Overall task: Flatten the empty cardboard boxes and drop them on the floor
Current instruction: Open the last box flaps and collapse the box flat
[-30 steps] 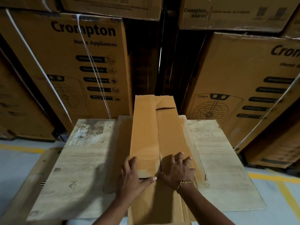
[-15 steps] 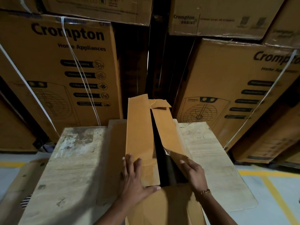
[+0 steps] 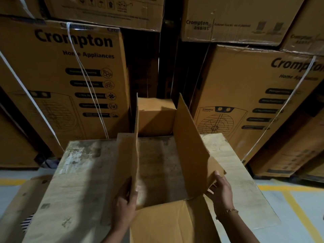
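Observation:
A long brown cardboard box [image 3: 189, 137] lies on a worn wooden table [image 3: 84, 172], its top spread wide so the table shows through its bottomless inside. My left hand [image 3: 125, 202] grips the near end of the left flap, which stands almost upright. My right hand [image 3: 220, 188] holds the near corner of the right flap, tilted outward. The near end flap [image 3: 173, 223] hangs toward me. The far end panel [image 3: 156, 118] stands at the back.
Tall stacked Crompton cartons [image 3: 70, 79] with white straps wall off the back and both sides. A flat piece of cardboard [image 3: 21, 204] lies on the floor at the left. Grey floor with yellow lines [image 3: 296, 207] shows at the right.
The box was shut with both hands pressing on its top. The right hand lifted the right flap first, then both flaps were pulled apart and now stand wide.

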`<state>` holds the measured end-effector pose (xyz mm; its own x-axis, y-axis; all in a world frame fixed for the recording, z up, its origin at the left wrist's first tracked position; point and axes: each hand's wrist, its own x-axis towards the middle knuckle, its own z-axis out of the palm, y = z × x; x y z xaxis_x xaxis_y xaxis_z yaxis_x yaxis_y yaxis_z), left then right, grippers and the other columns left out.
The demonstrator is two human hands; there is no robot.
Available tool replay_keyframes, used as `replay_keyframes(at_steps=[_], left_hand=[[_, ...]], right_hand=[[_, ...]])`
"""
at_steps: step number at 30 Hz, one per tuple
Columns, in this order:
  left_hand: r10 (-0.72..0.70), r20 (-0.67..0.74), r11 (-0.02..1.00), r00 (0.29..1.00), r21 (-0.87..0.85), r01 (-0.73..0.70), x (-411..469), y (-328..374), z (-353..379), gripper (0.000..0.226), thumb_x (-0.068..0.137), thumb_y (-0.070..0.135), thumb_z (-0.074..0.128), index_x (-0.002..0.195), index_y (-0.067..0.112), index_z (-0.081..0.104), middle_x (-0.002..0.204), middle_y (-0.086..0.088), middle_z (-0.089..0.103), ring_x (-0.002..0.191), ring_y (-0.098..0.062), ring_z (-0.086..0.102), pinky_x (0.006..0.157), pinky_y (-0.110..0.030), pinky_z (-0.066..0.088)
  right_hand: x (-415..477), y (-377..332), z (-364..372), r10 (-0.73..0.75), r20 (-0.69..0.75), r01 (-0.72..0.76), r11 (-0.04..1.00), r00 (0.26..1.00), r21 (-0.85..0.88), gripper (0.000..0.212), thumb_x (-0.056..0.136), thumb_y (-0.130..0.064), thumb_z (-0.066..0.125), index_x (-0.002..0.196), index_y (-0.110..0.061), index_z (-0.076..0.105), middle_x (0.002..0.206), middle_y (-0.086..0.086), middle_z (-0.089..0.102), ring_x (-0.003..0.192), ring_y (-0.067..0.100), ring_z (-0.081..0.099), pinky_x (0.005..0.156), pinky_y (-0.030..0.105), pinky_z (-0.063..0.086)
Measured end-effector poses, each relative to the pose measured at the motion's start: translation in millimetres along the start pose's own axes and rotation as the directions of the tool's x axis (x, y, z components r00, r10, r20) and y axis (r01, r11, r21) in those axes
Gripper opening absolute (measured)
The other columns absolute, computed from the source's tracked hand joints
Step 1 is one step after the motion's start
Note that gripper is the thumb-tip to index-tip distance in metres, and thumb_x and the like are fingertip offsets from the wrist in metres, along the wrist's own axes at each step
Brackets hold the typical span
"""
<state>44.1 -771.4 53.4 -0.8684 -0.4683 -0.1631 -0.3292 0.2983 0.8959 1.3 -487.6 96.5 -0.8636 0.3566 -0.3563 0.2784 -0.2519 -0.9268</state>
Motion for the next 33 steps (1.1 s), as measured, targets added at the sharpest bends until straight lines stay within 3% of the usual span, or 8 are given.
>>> replay_keyframes(at_steps=[4, 7, 10, 14, 20, 25, 29, 33], left_hand=[[-0.199, 0.068, 0.978, 0.978, -0.047, 0.202, -3.6, -2.0, -9.3, 0.041, 0.089, 0.049, 0.066, 0.084, 0.007, 0.070, 0.064, -0.001, 0.065, 0.067, -0.022, 0.061, 0.066, -0.033, 0.045], [-0.252, 0.046, 0.945, 0.967, -0.205, 0.256, -6.6, 3.5, -11.8, 0.035, 0.089, 0.051, 0.062, 0.081, 0.017, 0.066, 0.086, -0.005, 0.069, 0.088, -0.026, 0.062, 0.083, -0.039, 0.046], [-0.232, 0.022, 0.919, 0.973, -0.323, 0.226, -8.8, 3.6, -15.7, 0.039, 0.094, 0.038, 0.063, 0.120, 0.010, 0.064, 0.099, -0.005, 0.065, 0.098, -0.023, 0.057, 0.089, -0.034, 0.039], [-0.167, 0.032, 0.944, 0.985, -0.283, 0.169, -12.4, -3.4, -20.0, 0.065, 0.083, 0.058, 0.060, 0.133, 0.017, 0.057, 0.118, -0.004, 0.061, 0.117, -0.027, 0.053, 0.094, -0.037, 0.038], [-0.127, -0.043, 0.947, 0.991, -0.301, 0.109, -16.8, 27.4, -37.2, 0.066, 0.077, 0.074, 0.054, 0.114, 0.021, 0.064, 0.109, -0.005, 0.064, 0.109, -0.027, 0.054, 0.090, -0.037, 0.038], [0.014, -0.113, 0.927, 0.993, -0.372, -0.055, -45.0, 74.1, -68.2, 0.038, 0.074, 0.069, 0.053, 0.098, 0.039, 0.059, 0.097, 0.015, 0.061, 0.095, -0.016, 0.056, 0.083, -0.033, 0.041], [0.101, -0.117, 0.961, 0.988, -0.245, -0.128, -82.2, 101.0, -80.7, 0.029, 0.086, 0.064, 0.057, 0.090, 0.035, 0.059, 0.087, 0.002, 0.061, 0.078, -0.001, 0.056, 0.063, -0.018, 0.040], [0.406, -0.119, 0.912, 0.906, -0.002, -0.409, -93.6, 99.1, -64.9, 0.032, 0.089, 0.064, 0.046, 0.093, 0.038, 0.065, 0.091, 0.020, 0.069, 0.083, 0.009, 0.062, 0.076, -0.020, 0.051]], right_hand=[[-10.2, 21.8, -0.6, -0.118, 0.106, 0.147, 0.931, 0.987, -0.334, 0.072, 0.066, -0.082, 0.061, 0.105, -0.021, 0.064, 0.105, 0.001, 0.069, 0.099, 0.020, 0.065, 0.084, 0.038, 0.055], [-12.4, 36.1, 3.6, -0.145, 0.210, 0.245, 0.754, 0.967, -0.609, 0.096, 0.057, -0.094, 0.049, 0.129, -0.030, 0.059, 0.125, -0.009, 0.063, 0.110, 0.018, 0.064, 0.088, 0.037, 0.057], [-12.7, 29.3, 10.1, -0.166, 0.147, 0.222, 0.745, 0.975, -0.630, 0.072, 0.086, -0.072, 0.046, 0.135, -0.020, 0.057, 0.130, 0.005, 0.063, 0.118, 0.026, 0.059, 0.102, 0.043, 0.047], [-1.5, 29.1, 9.7, -0.085, 0.151, 0.170, 0.659, 0.985, -0.733, 0.032, 0.098, -0.022, 0.057, 0.129, -0.012, 0.058, 0.122, 0.010, 0.067, 0.107, 0.029, 0.062, 0.088, 0.036, 0.047], [5.0, 33.2, 20.3, 0.049, 0.062, -0.008, 0.840, 0.997, -0.543, 0.028, 0.097, -0.027, 0.059, 0.086, -0.003, 0.066, 0.076, 0.009, 0.064, 0.078, 0.026, 0.058, 0.073, 0.039, 0.045], [3.3, 24.0, 51.4, 0.149, 0.095, -0.112, 0.942, 0.984, -0.317, 0.038, 0.091, -0.032, 0.067, 0.098, 0.006, 0.067, 0.099, 0.023, 0.070, 0.098, 0.037, 0.064, 0.086, 0.044, 0.049], [-0.4, 11.0, 66.0, 0.240, 0.201, -0.199, 0.958, 0.950, -0.205, 0.029, 0.090, -0.026, 0.067, 0.094, 0.001, 0.075, 0.093, 0.019, 0.073, 0.087, 0.032, 0.067, 0.082, 0.041, 0.052], [-8.8, 21.2, 51.3, 0.327, 0.279, -0.215, 0.905, 0.903, -0.366, 0.028, 0.093, -0.027, 0.059, 0.092, -0.008, 0.080, 0.096, 0.015, 0.075, 0.094, 0.032, 0.065, 0.089, 0.042, 0.051]])
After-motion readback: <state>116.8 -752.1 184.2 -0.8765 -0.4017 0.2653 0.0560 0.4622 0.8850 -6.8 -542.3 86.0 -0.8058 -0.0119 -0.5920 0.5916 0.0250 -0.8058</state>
